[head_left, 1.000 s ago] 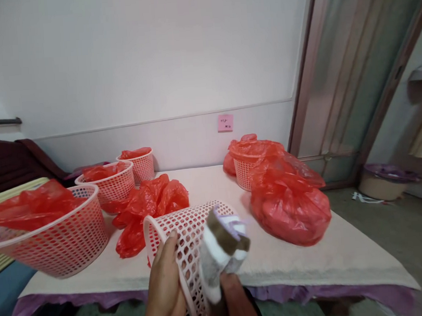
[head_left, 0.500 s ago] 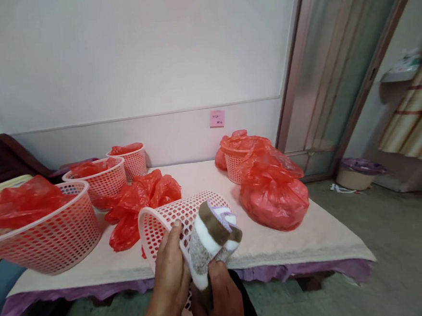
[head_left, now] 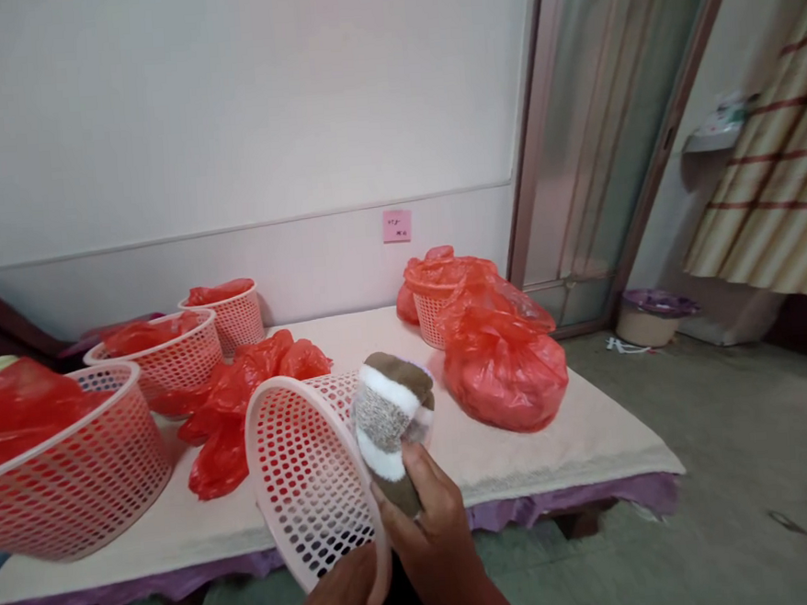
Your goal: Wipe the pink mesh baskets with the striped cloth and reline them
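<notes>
A pink perforated plastic basket (head_left: 296, 457) is tilted on its side, its open mouth toward me. My left hand (head_left: 345, 594) grips the lower rim, fingers inside the mouth. Just right of the rim, my right hand (head_left: 432, 512) is closed on a fuzzy bundled sock (head_left: 388, 419) striped brown, white and grey, which lies against the basket's outer wall. The right thumb lies along the sock; some right fingers are hidden behind the rim. Left of this basket lies a crumpled red plastic bag (head_left: 222, 417).
Red-bag-lined baskets (head_left: 71, 492) stand on the left of the white-covered table (head_left: 560, 467). A full, tied red bag (head_left: 510, 383) sits at right before another bagged basket (head_left: 430, 314). A pink note (head_left: 396, 226) is on the wall; a bin (head_left: 646, 322) stands on the floor.
The basket's mouth has turned more toward me. My left hand has moved down along its rim. The right hand and sock have turned, with the sock still held. The view has shifted right.
</notes>
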### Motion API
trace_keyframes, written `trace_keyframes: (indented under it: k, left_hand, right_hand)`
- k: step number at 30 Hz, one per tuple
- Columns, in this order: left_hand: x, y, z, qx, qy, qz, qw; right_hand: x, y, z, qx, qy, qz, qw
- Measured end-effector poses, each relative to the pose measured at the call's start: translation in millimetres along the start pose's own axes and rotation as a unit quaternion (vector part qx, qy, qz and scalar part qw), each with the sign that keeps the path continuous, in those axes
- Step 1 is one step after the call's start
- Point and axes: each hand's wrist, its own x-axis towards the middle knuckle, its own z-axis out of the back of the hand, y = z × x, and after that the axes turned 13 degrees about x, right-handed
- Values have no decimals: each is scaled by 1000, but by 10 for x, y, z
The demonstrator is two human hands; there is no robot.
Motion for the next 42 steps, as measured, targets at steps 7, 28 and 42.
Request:
trace_keyframes:
  k: [7,28,42]
  left_hand:
    - [44,-100,266,-88,-220,47,970]
    - [503,-365,1102,-419,-265,379,782]
    - [895,-686,1339,-522,-340,377,686]
  right_hand:
    - [-51,-873,370,-146,-30,20,989]
    - [-368,-1216,223,-228,-81,4,970]
    - [-973,-720,-514,-102,-69,19,992]
